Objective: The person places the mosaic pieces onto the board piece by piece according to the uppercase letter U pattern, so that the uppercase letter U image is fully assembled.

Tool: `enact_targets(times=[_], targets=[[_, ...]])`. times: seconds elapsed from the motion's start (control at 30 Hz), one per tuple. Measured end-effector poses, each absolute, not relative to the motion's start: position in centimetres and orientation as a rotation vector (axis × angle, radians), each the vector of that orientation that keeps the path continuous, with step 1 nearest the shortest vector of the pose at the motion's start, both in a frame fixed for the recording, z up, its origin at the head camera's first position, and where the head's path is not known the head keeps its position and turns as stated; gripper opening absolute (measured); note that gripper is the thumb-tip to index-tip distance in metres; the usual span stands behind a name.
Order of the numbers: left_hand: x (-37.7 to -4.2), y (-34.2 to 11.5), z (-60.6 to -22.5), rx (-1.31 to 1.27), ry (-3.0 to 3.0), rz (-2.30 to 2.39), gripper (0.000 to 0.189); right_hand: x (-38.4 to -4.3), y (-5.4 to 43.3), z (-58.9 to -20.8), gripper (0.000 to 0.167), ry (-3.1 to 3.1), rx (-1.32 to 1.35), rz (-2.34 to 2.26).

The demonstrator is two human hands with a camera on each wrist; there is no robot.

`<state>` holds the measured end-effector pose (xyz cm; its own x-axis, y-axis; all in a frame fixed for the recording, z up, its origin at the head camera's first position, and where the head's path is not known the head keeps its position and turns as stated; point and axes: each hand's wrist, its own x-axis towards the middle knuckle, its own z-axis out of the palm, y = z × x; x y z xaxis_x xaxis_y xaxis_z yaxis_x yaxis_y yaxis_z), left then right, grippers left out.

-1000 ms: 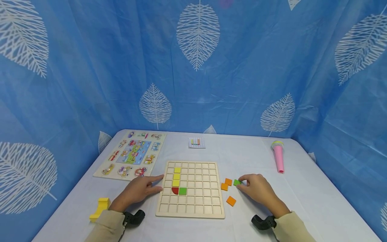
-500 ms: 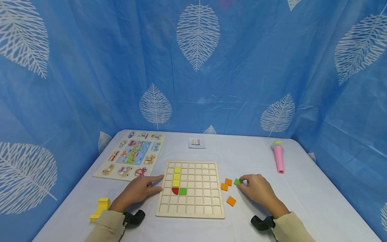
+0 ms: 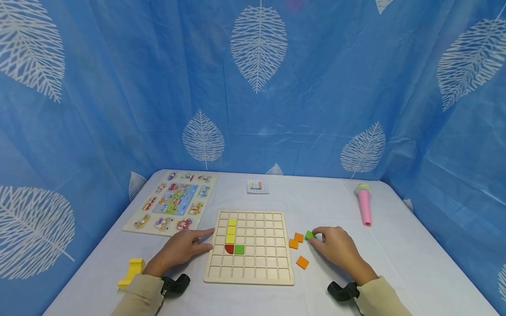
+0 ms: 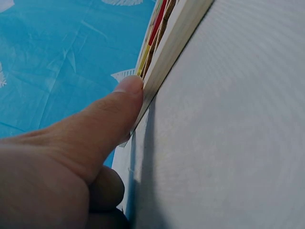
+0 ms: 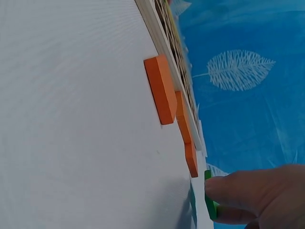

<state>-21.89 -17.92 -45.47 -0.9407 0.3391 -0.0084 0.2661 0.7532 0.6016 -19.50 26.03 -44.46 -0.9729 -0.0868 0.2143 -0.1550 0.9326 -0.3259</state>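
My left hand (image 3: 183, 246) touches the left edge of a wooden grid board (image 3: 249, 279) with index finger and thumb extended; the left wrist view shows the thumb (image 4: 125, 98) against the board's side. Set in the board's cells are a column of yellow square tiles (image 3: 231, 230), a red quarter-round tile (image 3: 229, 249) and a green square tile (image 3: 239, 249). To the right of the board, my right hand (image 3: 336, 246) pinches another green tile (image 5: 209, 198) between thumb and index finger. Three orange square tiles (image 3: 302, 262) lie on the table between board and right hand.
Behind the board lies a small pattern card (image 3: 257, 186). A vehicle picture puzzle (image 3: 146, 215) takes up the back left, and a yellow block (image 3: 131, 273) lies by the left forearm. A pink toy microphone (image 3: 364, 206) rests at the back right. Blue leaf-print cloth (image 3: 257, 123) surrounds the table.
The pinched green tile has shifted slightly away from me, toward the back of the table, with the right fingers. My left hand stays at the board's edge.
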Motion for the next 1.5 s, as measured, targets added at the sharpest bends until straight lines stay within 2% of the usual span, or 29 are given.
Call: enact_targets(times=[0.8, 1.5], targets=[[-21.8, -17.8, -45.4, 0.468, 2.834, 0.933, 0.054, -18.7, 23.1, -44.6, 0.026, -2.884, 0.261, 0.663], [-21.8, -17.6, -45.0, 0.465, 2.836, 0.913, 0.054, -18.8, 19.8, -45.3, 0.023, -2.841, 0.537, 0.669]])
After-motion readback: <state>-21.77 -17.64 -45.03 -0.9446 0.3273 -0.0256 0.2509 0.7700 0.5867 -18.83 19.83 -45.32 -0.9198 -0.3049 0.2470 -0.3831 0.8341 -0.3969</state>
